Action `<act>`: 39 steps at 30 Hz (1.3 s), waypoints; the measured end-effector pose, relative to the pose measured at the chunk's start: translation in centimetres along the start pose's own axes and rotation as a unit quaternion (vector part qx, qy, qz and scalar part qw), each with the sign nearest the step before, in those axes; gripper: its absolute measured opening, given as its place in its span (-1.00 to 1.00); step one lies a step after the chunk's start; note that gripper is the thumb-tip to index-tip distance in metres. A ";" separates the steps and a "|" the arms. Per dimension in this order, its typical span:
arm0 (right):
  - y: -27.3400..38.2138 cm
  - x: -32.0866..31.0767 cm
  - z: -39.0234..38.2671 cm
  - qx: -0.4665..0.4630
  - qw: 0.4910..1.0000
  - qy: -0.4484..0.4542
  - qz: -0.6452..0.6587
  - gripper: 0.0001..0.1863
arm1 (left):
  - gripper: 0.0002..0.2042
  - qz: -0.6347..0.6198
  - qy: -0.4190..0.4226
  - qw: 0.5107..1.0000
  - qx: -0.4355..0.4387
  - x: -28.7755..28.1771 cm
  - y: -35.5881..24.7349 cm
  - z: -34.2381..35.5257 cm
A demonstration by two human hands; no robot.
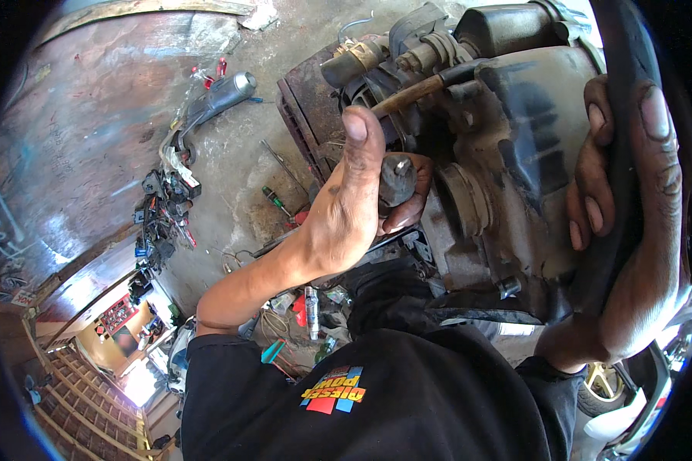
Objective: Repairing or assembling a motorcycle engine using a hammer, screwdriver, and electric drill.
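A curved black band (630,54) fills the right hand's (657,246) grasp; leftward, the left hand (342,215) grips a dark metallic cylinder (397,186), seemingly detached.

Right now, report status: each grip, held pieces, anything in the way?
Left hand: grip around dark cylinder. Right hand: grip around long black piece. Possibly in the way: wooden handle beyond left thumb.

Green-handled screwdriver (274,198) left of your left hand (354,196), dark parts heap (161,223) farther left, silver can (312,312) below it, gold-rimmed wheel (603,388) below your right hand (653,192).
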State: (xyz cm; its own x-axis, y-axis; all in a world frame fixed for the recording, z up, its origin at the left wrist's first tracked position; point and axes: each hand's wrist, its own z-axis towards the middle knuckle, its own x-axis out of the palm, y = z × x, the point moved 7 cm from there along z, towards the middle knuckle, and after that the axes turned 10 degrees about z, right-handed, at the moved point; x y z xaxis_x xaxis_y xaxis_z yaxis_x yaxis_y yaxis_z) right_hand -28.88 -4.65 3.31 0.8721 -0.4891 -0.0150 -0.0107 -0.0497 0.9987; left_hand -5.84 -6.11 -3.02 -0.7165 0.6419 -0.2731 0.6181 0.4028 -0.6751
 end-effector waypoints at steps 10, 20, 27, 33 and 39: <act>1.4 -0.2 0.1 -0.085 0.985 0.062 -0.135 -0.62 | -0.15 -0.080 -0.008 0.995 0.064 -0.2 -0.7 -0.2; -0.4 -1.9 0.2 -0.055 0.990 -0.020 -0.129 -0.61 | -0.14 -0.086 -0.083 0.992 0.036 -0.1 -0.2 0.3; 0.3 -0.7 0.2 -0.034 0.993 0.007 -0.114 -0.52 | -0.15 -0.052 -0.034 0.997 0.039 -0.5 -0.4 0.4; 1.4 -0.2 0.5 -0.100 0.986 0.028 -0.131 -0.54 | -0.15 -0.034 -0.073 0.996 0.041 -0.6 -1.0 0.1; 1.0 -0.5 0.2 -0.031 0.990 -0.041 -0.133 -0.53 | -0.23 -0.116 -0.038 0.992 0.038 -0.3 -1.3 -0.2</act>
State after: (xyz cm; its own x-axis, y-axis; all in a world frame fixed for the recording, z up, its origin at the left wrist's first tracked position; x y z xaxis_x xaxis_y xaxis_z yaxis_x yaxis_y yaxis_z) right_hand -29.42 -4.63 4.26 0.7969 -0.5358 -0.2789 0.2455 -0.1347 0.9600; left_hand -6.40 -6.70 -1.96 -0.8603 0.4862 -0.1530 0.4101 0.4818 -0.7744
